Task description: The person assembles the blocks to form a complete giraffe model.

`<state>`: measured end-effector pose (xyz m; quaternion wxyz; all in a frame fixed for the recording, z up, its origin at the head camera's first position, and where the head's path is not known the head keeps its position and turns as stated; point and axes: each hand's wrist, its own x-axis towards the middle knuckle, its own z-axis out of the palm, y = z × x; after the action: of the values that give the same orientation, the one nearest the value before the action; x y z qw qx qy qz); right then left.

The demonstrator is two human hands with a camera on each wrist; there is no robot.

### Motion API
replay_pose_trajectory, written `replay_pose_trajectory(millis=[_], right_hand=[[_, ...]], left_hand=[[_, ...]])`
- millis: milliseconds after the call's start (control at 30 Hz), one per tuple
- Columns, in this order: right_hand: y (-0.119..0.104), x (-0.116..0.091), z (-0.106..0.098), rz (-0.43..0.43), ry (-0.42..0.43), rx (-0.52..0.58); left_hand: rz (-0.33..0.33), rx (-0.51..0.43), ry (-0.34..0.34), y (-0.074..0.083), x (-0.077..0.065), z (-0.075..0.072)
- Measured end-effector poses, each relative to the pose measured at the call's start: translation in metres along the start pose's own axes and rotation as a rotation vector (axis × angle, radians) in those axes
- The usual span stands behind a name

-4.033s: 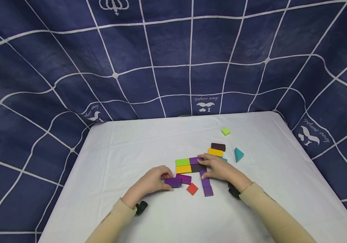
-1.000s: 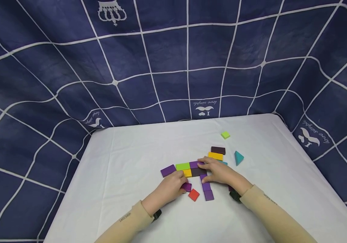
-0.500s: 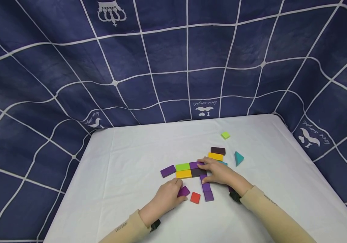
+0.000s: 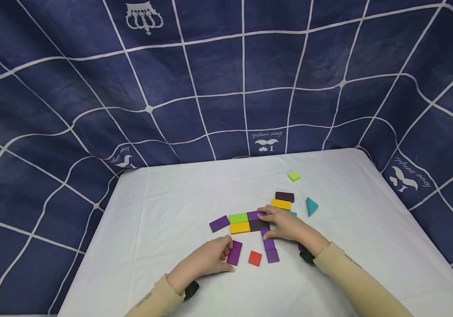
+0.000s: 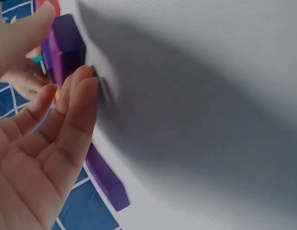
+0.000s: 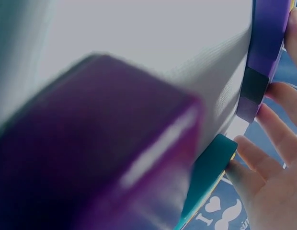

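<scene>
In the head view my left hand (image 4: 208, 257) holds a magenta-purple block (image 4: 234, 253) by its ends, fingers at the far end and thumb at the near one. My right hand (image 4: 285, 223) rests its fairly straight fingers on the block arrangement, the thumb by an upper purple block (image 4: 268, 240) of the downward column and the fingertips over a purple block (image 4: 252, 215) in the top row. A lime block (image 4: 238, 218), a yellow block (image 4: 240, 227) and a dark brown block (image 4: 259, 225) complete the two rows. An angled dark purple block (image 4: 219, 223) meets their left end.
A red square block (image 4: 255, 258) lies between the left hand and the column's lowest purple block (image 4: 272, 256). Beyond the right hand are a yellow block (image 4: 281, 204), another dark brown block (image 4: 285, 197), a teal triangular block (image 4: 311, 206) and a small lime block (image 4: 294, 176).
The left hand has let go of the dark purple block, now at the rows' left end. It has drawn the magenta-purple block left and turned it lengthwise. The red block shifted slightly; the right hand stays put.
</scene>
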<state>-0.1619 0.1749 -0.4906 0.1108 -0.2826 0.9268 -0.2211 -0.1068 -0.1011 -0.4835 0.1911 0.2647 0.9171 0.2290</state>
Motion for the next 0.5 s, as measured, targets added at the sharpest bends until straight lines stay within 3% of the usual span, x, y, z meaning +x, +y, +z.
replay_pose_trajectory(millis=[267,500], right_hand=[[0.000,0.000,0.000,0.004,0.000,0.005],[0.002,0.001,0.001,0.009,-0.005,0.003]], left_hand=[[0.008,0.051,0.015,0.006,0.004,0.009],[-0.045,0.030,0.057,0.010,0.012,0.015]])
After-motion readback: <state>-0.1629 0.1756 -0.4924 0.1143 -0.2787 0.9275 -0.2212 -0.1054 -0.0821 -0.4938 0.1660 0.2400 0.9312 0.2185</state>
